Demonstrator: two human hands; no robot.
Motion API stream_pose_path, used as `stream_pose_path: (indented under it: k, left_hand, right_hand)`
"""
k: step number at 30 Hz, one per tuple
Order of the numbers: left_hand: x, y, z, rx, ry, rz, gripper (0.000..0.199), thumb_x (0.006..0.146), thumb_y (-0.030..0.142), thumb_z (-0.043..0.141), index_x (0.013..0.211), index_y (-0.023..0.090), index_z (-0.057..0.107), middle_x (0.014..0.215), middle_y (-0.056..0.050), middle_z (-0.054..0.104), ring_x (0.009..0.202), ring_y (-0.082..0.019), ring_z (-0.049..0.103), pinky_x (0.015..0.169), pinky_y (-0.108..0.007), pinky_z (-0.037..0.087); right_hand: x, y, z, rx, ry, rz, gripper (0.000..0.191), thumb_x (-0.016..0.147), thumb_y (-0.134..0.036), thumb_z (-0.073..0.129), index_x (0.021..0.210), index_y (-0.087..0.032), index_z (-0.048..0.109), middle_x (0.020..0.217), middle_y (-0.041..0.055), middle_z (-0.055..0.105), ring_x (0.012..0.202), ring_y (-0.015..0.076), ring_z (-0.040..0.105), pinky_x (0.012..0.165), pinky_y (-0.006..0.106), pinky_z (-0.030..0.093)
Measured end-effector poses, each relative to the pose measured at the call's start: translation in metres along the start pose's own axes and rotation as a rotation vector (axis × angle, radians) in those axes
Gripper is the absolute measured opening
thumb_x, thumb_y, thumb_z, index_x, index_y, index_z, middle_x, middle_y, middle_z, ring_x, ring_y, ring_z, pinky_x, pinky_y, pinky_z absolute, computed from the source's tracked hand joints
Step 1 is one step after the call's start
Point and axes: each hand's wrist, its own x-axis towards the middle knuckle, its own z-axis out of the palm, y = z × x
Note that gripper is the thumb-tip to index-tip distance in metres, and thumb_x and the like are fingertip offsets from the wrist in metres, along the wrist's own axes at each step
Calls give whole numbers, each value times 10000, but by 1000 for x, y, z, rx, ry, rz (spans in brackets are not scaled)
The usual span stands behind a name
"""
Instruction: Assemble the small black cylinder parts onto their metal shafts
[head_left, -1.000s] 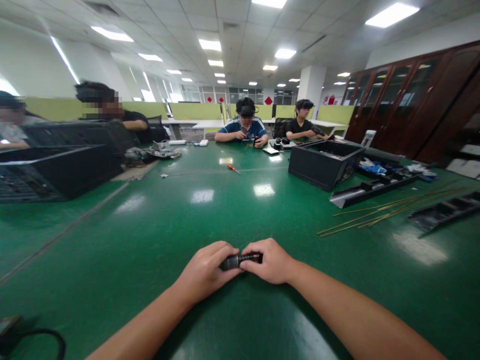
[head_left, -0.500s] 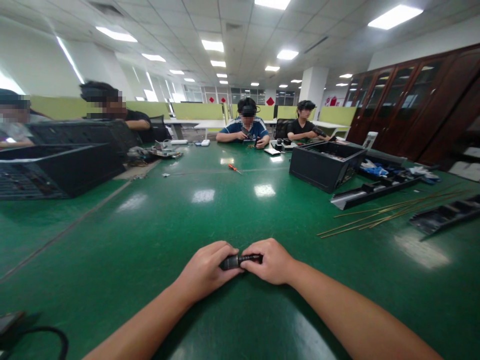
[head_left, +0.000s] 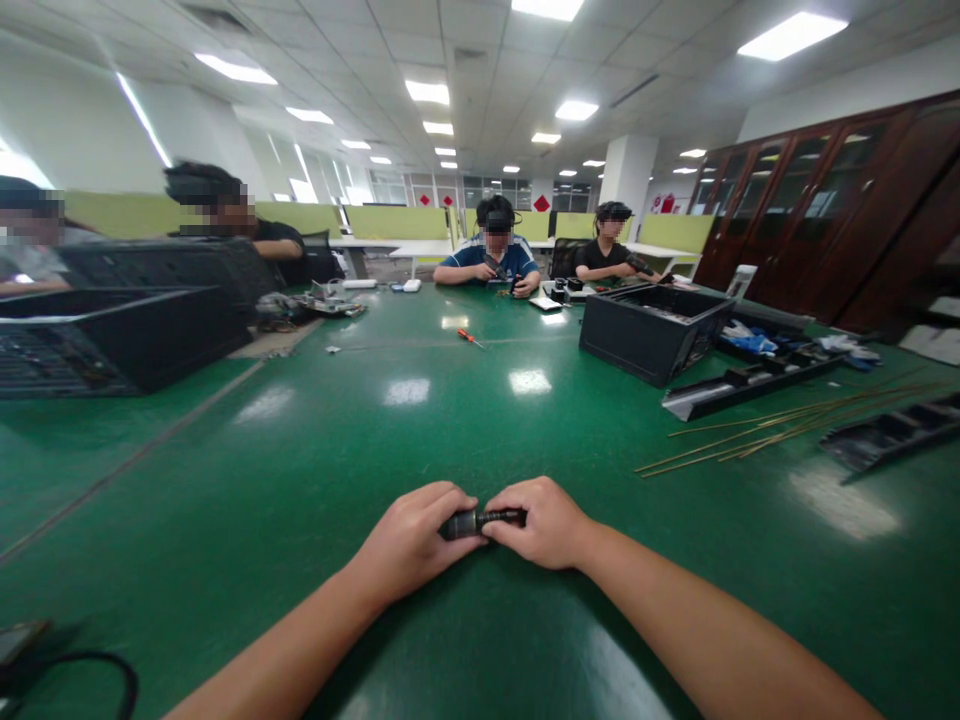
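Low in the middle of the head view, my left hand is closed round the thick body of a black cylindrical tool. From the other side, my right hand pinches its narrower, ribbed dark end between thumb and fingers. The tool lies roughly level, just over the green tabletop. Its two ends are partly covered by my fingers, and its exact kind does not show.
An orange screwdriver lies farther off. Black computer cases stand right and left. Thin brass-coloured rods and dark metal channels lie to the right. A black cable curves at lower left. Several people sit around.
The view has shifted very slightly. Both hands keep the same hold on the black cylindrical tool.
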Motion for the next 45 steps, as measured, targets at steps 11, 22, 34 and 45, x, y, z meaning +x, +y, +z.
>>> stream_pose_path:
  k: [11, 22, 34, 45]
  left_hand:
    - [0, -1, 0, 1, 12, -1, 216, 844, 323, 684, 985, 174, 616, 843, -54, 665, 755, -167, 642, 668, -261, 519]
    - [-4, -1, -2, 14, 3, -3, 220, 850, 322, 672, 999, 173, 613, 844, -52, 652, 764, -169, 633, 671, -266, 511]
    - [-3, -1, -1, 29, 23, 10, 211, 850, 312, 672, 994, 171, 614, 835, -55, 653, 749, -167, 632, 659, -264, 509]
    - [-2, 0, -4, 16, 52, 2, 208, 818, 283, 697, 986, 179, 631, 842, -58, 665, 747, -165, 650, 662, -253, 525]
  right_hand:
    - [0, -1, -2, 1, -2, -3, 134, 860, -280, 643, 921, -208, 738, 816, 10, 724, 738, 141, 644, 679, 221, 426]
    - [-1, -2, -2, -10, -3, -2, 133, 865, -278, 637, 911, -209, 741, 801, 14, 723, 718, 146, 640, 670, 232, 430]
    - [-1, -1, -1, 1, 6, 2, 144, 860, -281, 649, 935, -205, 746, 831, 19, 736, 738, 146, 656, 689, 230, 445]
    - [-1, 1, -3, 4, 2, 15, 140, 863, -287, 639, 915, -202, 738, 783, 14, 716, 688, 138, 628, 657, 225, 438]
